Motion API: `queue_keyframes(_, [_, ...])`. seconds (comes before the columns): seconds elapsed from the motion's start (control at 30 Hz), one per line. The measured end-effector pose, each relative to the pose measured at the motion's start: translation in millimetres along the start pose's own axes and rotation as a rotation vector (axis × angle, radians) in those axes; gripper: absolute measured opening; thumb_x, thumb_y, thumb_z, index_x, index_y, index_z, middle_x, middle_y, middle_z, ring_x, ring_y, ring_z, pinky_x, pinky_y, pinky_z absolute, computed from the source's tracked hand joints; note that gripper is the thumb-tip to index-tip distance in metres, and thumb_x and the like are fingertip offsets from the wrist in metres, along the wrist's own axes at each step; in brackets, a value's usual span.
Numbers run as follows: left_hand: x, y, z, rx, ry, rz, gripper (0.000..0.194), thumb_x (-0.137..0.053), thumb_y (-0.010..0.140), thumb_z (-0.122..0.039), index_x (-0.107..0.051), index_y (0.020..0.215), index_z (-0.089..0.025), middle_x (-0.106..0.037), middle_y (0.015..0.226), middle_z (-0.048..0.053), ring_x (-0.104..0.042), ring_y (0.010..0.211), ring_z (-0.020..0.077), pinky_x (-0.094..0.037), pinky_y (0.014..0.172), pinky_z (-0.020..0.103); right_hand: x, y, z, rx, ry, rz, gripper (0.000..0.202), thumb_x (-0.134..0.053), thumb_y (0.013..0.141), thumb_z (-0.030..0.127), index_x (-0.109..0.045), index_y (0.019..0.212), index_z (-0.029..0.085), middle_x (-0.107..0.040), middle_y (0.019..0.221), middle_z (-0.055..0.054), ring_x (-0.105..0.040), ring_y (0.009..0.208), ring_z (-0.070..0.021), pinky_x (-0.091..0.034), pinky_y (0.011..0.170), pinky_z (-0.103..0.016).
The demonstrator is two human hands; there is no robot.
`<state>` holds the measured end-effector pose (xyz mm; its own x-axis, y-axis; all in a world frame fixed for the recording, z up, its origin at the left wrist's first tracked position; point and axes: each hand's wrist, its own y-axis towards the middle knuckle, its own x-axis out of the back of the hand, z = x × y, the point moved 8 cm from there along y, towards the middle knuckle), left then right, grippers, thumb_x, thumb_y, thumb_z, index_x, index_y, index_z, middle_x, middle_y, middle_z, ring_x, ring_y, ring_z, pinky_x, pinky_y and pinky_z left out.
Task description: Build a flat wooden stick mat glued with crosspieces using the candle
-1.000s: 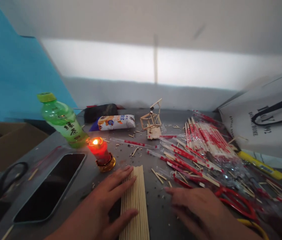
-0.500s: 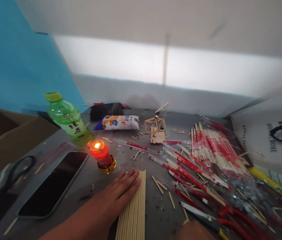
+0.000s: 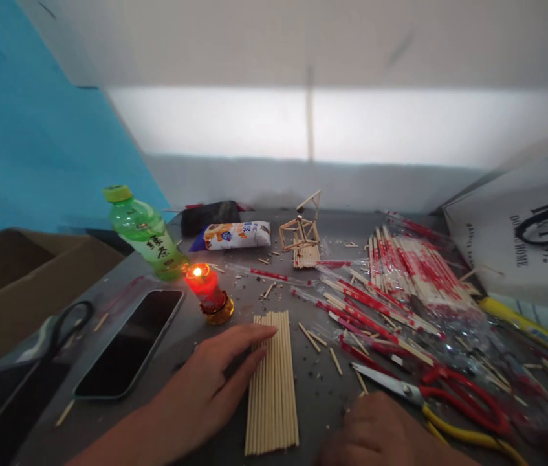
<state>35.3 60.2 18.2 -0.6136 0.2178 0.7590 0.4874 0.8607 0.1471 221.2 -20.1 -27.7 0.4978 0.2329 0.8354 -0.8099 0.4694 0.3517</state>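
Note:
A flat row of pale wooden sticks lies side by side on the grey table. My left hand reaches over its left edge, fingers stretched out with the tips resting on the upper part of the sticks. At the bottom edge, right of the row, is my right hand, partly cut off and slightly blurred. Its fingers look curled in, and what they may hold is hidden. Scissors with red and yellow handles lie open just beyond that hand. Loose short sticks lie between the row and the scissors.
A lit red candle on a gold base stands near my left hand. Behind it are a green tea bottle and a snack packet. A phone lies left. Farther back stands a small stick structure; wrapped chopsticks spread right.
The stick row's near end now shows. My left hand's fingers have bent more over it, and my right hand has come further into view. The whole view has shifted slightly.

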Motion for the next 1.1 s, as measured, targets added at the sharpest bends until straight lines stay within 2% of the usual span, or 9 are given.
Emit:
queue_keyframes(0.13, [3.8,20,-21,-0.081,-0.025,-0.082,0.028,-0.047,0.103,-0.026,-0.067,0.122,-0.029,-0.078,0.115,-0.001,-0.075,0.101,0.0183,-0.062,0.089,0.031,6,9,8,0.032,0.087,0.048,0.027,-0.042,0.106,0.027,-0.066,0.096,0.019,-0.07,0.078,0.0,-0.062,0.068,-0.0123,-0.044,0.064,-0.025])
queue_keyframes(0.3, [-8.7,44,-7,-0.087,0.055,-0.191,0.033,-0.041,0.101,-0.019,-0.068,0.12,-0.014,-0.078,0.116,0.011,-0.074,0.108,0.0243,-0.059,0.096,0.041,-3,5,9,0.066,0.041,0.104,0.022,-0.043,0.106,0.026,-0.064,0.108,0.019,-0.069,0.075,0.002,-0.059,0.064,-0.012,-0.04,0.062,-0.025])
queue_keyframes(0.43, [-18.7,43,8,-0.155,0.111,-0.151,0.033,-0.044,0.1,-0.02,-0.068,0.123,-0.015,-0.076,0.122,0.012,-0.071,0.115,0.0259,-0.057,0.101,0.045,-6,-2,7,0.121,0.041,0.046,0.037,-0.028,0.111,0.029,-0.063,0.107,0.017,-0.066,0.067,0.002,-0.052,0.054,-0.012,-0.037,0.056,-0.026])
queue_keyframes(0.57, [-19.4,35,8,-0.227,0.186,-0.1,0.036,-0.045,0.101,-0.019,-0.066,0.129,-0.016,-0.069,0.135,0.012,-0.062,0.129,0.0278,-0.037,0.117,0.059,-6,-3,2,0.102,0.047,0.01,0.058,-0.013,0.112,0.034,-0.06,0.081,0.019,-0.06,0.057,0.002,-0.045,0.048,-0.0118,-0.034,0.052,-0.027])
queue_keyframes(0.63, [-20.8,32,5,-0.253,0.217,-0.07,0.036,-0.047,0.1,-0.02,-0.065,0.132,-0.018,-0.067,0.138,0.012,-0.06,0.131,0.0281,-0.038,0.117,0.059,-6,-1,0,0.072,0.068,0.009,0.062,-0.013,0.111,0.04,-0.059,0.075,0.019,-0.061,0.057,0.001,-0.044,0.046,-0.0107,-0.032,0.05,-0.027])
queue_keyframes(0.77, [-29.6,27,0,-0.306,0.276,0.011,0.041,-0.055,0.099,-0.027,-0.06,0.139,-0.021,-0.061,0.145,0.01,-0.055,0.136,0.0286,-0.045,0.114,0.053,-6,0,-7,-0.029,0.089,-0.003,0.068,-0.012,0.109,0.051,-0.069,0.091,0.019,-0.065,0.062,0.0,-0.051,0.049,-0.011,-0.034,0.049,-0.026])
queue_keyframes(0.87, [-37.7,26,0,-0.311,0.369,0.069,0.045,-0.053,0.1,-0.028,-0.056,0.143,-0.018,-0.056,0.149,0.011,-0.053,0.138,0.0281,-0.047,0.112,0.051,-16,-3,-14,-0.105,0.036,0.071,0.059,-0.026,0.108,0.054,-0.071,0.093,0.019,-0.061,0.056,0.001,-0.051,0.048,-0.0117,-0.036,0.049,-0.025])
queue_keyframes(0.97, [-40.9,26,1,-0.297,0.414,0.082,0.046,-0.051,0.101,-0.029,-0.054,0.145,-0.017,-0.055,0.15,0.011,-0.052,0.139,0.0277,-0.048,0.111,0.049,-22,-4,-14,-0.084,0.014,0.146,0.036,-0.046,0.106,0.043,-0.072,0.097,0.019,-0.065,0.059,0.002,-0.054,0.05,-0.0116,-0.04,0.053,-0.023])
queue_keyframes(1.1, [-38.9,27,0,-0.279,0.402,0.051,0.044,-0.051,0.101,-0.028,-0.056,0.143,-0.018,-0.056,0.149,0.01,-0.053,0.137,0.027,-0.046,0.113,0.049,-12,0,-9,-0.068,0.045,0.128,0.033,-0.044,0.106,0.042,-0.07,0.115,0.024,-0.074,0.075,0.002,-0.062,0.06,-0.0126,-0.045,0.061,-0.023])
